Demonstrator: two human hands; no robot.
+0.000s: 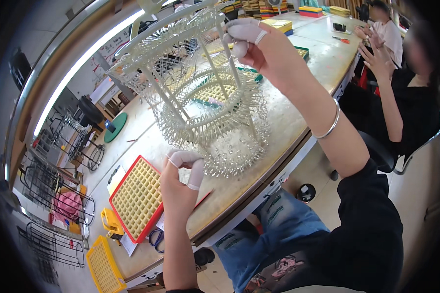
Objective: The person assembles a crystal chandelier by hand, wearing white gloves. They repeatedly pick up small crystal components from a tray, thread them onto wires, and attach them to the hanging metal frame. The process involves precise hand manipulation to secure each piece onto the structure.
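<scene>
A pale round rack [188, 128] stands on the worktable, its rings joined by upright posts and fringed with many small, shiny wire-like pieces. White covers sit on the thumb and fingertips of both my hands. My right hand [264, 51] is raised at the right of the rack's top ring, fingers curled toward the thumb. Low in front of the rack, my left hand [181, 183] has its covered thumb and forefinger brought together in a pinch. Whatever either hand holds is too small to make out. The lowest fringe lies just right of my left fingertips.
A red-rimmed tray with cream compartments [138, 199] lies left of my left hand, near scissors [156, 239] and a yellow tray [104, 266]. Black wire racks [58, 195] line the far left. Green-rimmed trays [215, 93] show behind the rack. People sit at the right.
</scene>
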